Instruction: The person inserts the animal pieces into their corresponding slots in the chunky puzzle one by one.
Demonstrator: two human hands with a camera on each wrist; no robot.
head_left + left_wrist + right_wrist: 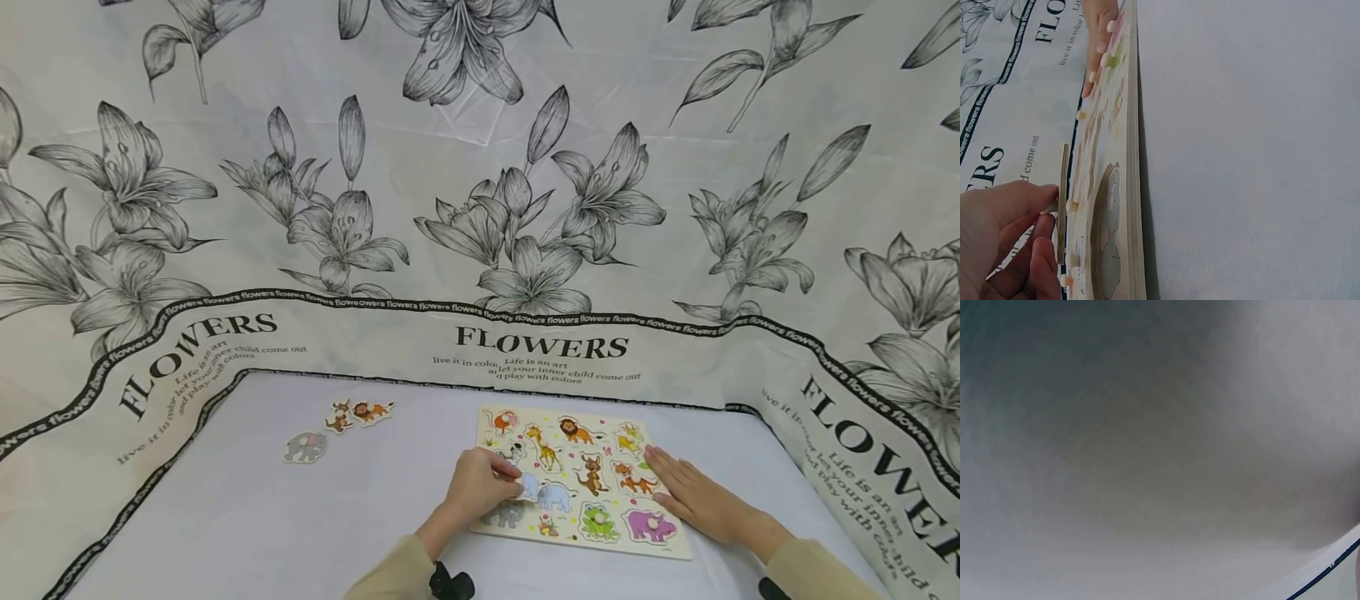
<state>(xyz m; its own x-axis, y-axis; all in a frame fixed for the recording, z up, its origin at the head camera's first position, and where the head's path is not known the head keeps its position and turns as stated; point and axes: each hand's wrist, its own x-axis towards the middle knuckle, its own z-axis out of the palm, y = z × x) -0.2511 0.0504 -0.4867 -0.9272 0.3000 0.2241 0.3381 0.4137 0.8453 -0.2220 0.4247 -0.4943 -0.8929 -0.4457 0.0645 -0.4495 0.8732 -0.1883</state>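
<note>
While our left hand (480, 486) pinched a pale blue piece (528, 485) just above the left half of the animal puzzle board (540, 415), we rested our right hand (701, 502), its fingers straight, along the board's right edge. On the white-covered counter (225, 500), well left of the board, we saw a grey elephant piece (304, 448), a kangaroo piece (339, 417) and a lion piece (371, 412) close together.
</note>
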